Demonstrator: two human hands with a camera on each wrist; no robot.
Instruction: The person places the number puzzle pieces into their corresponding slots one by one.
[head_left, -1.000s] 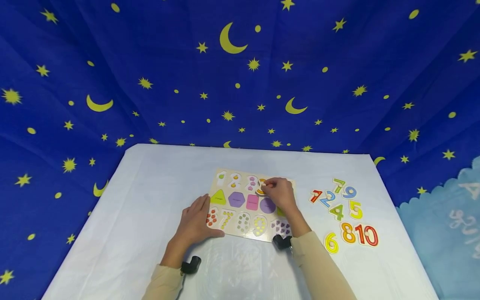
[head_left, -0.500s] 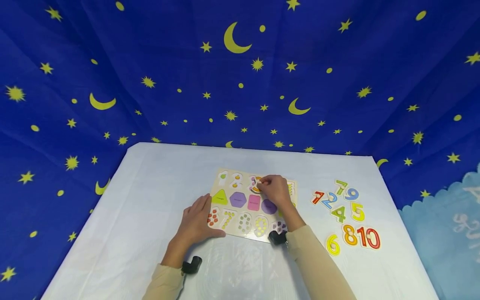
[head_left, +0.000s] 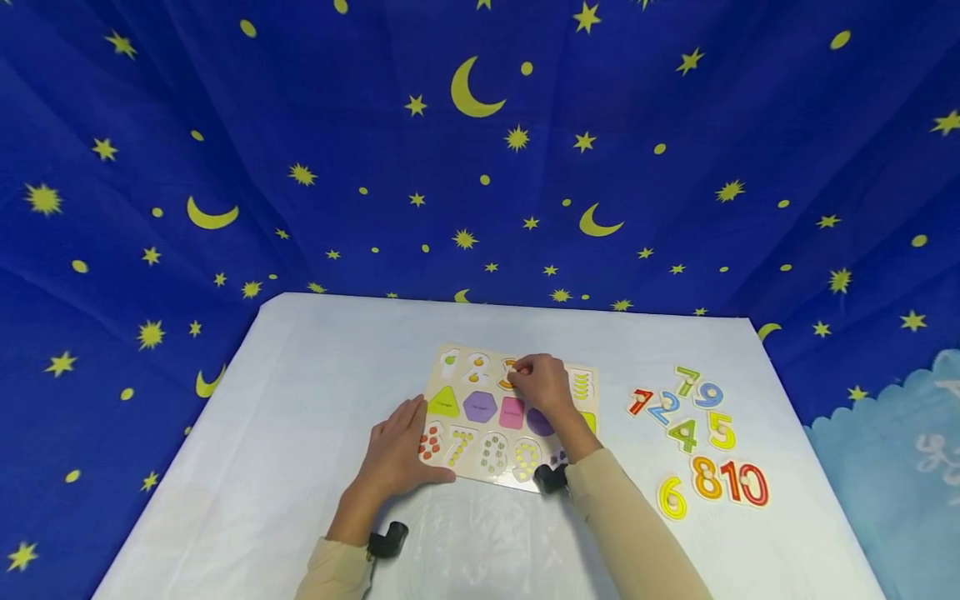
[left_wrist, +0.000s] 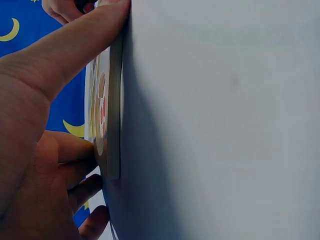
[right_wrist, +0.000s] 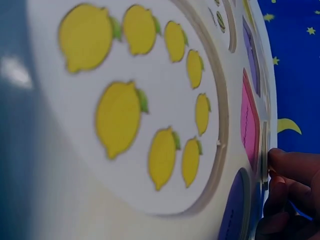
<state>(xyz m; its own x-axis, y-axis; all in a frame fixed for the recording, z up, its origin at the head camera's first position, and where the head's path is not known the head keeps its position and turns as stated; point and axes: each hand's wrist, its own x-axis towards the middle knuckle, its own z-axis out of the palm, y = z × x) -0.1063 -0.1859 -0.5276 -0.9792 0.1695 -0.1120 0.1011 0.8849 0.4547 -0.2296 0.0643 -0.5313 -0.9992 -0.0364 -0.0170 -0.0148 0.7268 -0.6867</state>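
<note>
A wooden peg puzzle board (head_left: 471, 468) lies on the white table, with number-shaped recesses above and below a row of coloured shapes. My right hand (head_left: 546, 385) pinches an orange number 3 puzzle piece (head_left: 507, 375) by its knob, over the third recess of the top row. In the right wrist view, its fingertips (right_wrist: 277, 160) show beyond the lemon-printed 9 recess (right_wrist: 165, 107). My left hand (head_left: 397, 446) rests at the board's left side, fingers along that edge and the thumb (left_wrist: 75, 47) stretched along the near edge.
Right of the board lie several loose number pieces, among them a blue 2 (head_left: 663, 408), green 4 (head_left: 683, 434), yellow 6 (head_left: 671, 497) and red 10 (head_left: 744, 483). A blue star-and-moon cloth (head_left: 390, 167) hangs behind the table (head_left: 337, 358).
My right hand has moved left with the orange 3, from above the fourth top recess to the third. The left hand keeps its place at the board; the head view has shifted slightly.
</note>
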